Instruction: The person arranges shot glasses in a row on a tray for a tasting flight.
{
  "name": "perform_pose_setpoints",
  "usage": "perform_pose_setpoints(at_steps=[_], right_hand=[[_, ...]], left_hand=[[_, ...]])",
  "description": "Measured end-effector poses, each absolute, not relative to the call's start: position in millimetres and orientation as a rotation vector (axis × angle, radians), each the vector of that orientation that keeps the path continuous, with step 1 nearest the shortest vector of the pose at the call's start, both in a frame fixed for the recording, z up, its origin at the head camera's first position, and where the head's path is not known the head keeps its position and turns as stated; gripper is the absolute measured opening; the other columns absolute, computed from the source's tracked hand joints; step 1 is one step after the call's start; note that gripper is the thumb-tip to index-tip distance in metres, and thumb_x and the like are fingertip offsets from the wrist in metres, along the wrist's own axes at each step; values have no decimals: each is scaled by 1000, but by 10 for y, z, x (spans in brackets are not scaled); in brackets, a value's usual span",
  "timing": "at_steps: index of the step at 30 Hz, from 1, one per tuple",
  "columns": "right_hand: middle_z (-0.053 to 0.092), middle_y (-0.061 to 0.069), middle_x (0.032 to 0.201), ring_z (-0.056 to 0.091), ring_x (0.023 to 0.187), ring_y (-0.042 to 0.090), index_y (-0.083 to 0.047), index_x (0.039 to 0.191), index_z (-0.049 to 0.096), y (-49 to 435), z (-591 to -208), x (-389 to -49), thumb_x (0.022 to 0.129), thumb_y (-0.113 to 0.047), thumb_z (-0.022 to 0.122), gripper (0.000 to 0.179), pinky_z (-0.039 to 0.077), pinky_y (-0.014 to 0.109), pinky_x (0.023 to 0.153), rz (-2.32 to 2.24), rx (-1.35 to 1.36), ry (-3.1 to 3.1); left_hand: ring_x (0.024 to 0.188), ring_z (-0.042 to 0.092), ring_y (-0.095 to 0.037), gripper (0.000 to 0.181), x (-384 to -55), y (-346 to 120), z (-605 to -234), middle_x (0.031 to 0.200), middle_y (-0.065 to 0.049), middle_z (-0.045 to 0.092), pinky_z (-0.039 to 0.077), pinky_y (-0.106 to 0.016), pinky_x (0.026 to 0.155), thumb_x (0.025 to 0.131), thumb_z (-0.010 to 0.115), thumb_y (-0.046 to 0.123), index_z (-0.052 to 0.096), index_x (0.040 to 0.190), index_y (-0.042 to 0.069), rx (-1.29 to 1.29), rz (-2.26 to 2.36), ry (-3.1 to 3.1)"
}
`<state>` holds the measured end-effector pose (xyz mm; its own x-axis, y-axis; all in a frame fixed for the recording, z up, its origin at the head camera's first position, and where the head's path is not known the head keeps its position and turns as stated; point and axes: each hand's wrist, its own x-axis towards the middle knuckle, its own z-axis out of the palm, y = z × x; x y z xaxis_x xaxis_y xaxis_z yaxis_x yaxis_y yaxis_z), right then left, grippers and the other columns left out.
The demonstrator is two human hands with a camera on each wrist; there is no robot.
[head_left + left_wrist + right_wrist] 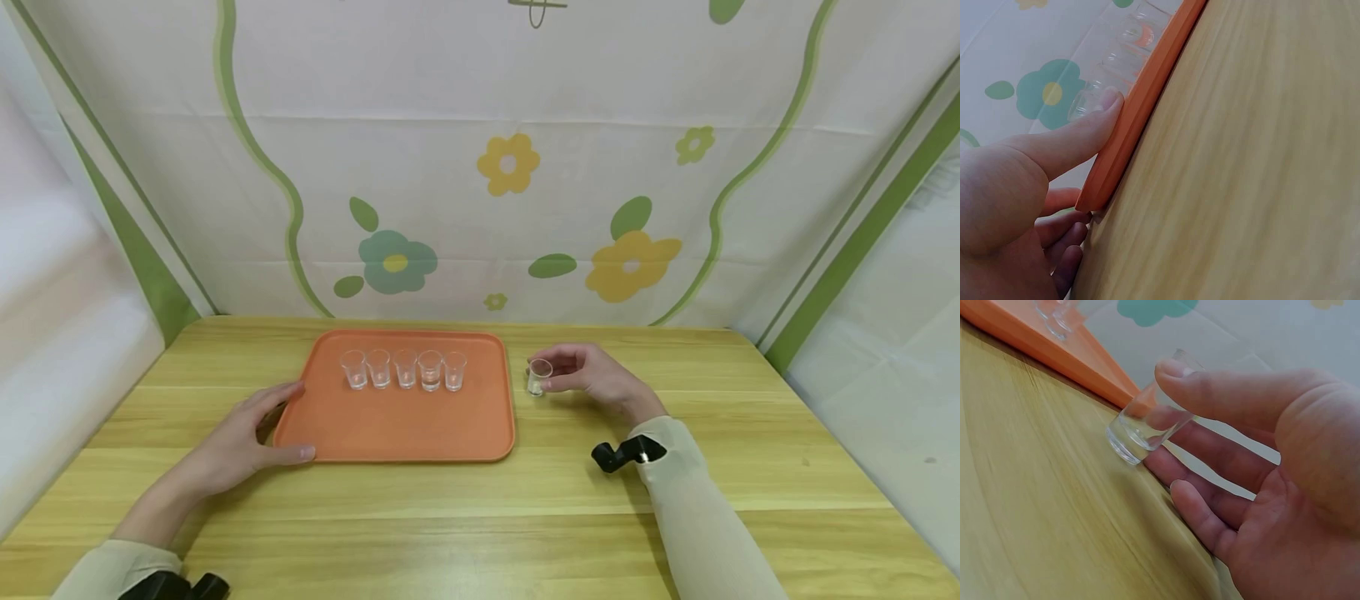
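Observation:
My right hand (596,377) pinches a small clear shot glass (538,379) between thumb and fingers, just to the right of the orange tray (397,437). In the right wrist view this glass (1141,425) looks upright relative to the table, its thick base low over the wood. My left hand (232,446) grips the tray's front left corner, with the thumb on the front rim and the fingers along the left side. Several more clear shot glasses (406,369) stand upright in a row towards the back of the tray; the fourth from the left shows a liquid line.
The tray lies on a light wood-grain table (450,525). Behind it hangs a white cloth (420,150) with flowers and green wavy bands, and more cloth closes both sides. A black wrist camera (630,454) sits on the right cuff.

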<state>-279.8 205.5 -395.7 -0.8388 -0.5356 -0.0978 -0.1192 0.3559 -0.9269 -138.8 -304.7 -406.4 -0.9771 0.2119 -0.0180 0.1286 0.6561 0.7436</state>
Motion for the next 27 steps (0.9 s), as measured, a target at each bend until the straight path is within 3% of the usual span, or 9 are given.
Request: perform_pose_setpoints(at_steps=[8, 17, 27], right_hand=[[74, 6, 134, 70, 120, 17, -13, 136, 71, 2008, -3925, -2785, 90, -21, 86, 49, 56, 29, 101, -1503, -458, 2283], [73, 9, 134, 71, 119, 18, -8, 139, 68, 1857, -3802, -2718, 92, -24, 85, 52, 60, 32, 99, -1608, -475, 2317], [74, 14, 130, 74, 109, 17, -5, 133, 72, 1510, -3784, -2638, 92, -14, 84, 44, 61, 30, 95, -1679, -528, 2333]], left_hand=[[152, 25, -61, 99, -1389, -3040, -4067, 169, -32, 28, 31, -78, 114, 89, 88, 30, 32, 165, 0, 289, 1231, 2762], [150, 29, -60, 99, -1399, -3039, -4079, 168, -32, 30, 34, -77, 113, 89, 88, 30, 32, 165, -1, 301, 1200, 2784], [151, 26, -62, 99, -1389, -3037, -4067, 168, -34, 28, 32, -78, 113, 89, 87, 29, 31, 165, -2, 297, 1208, 2770]])
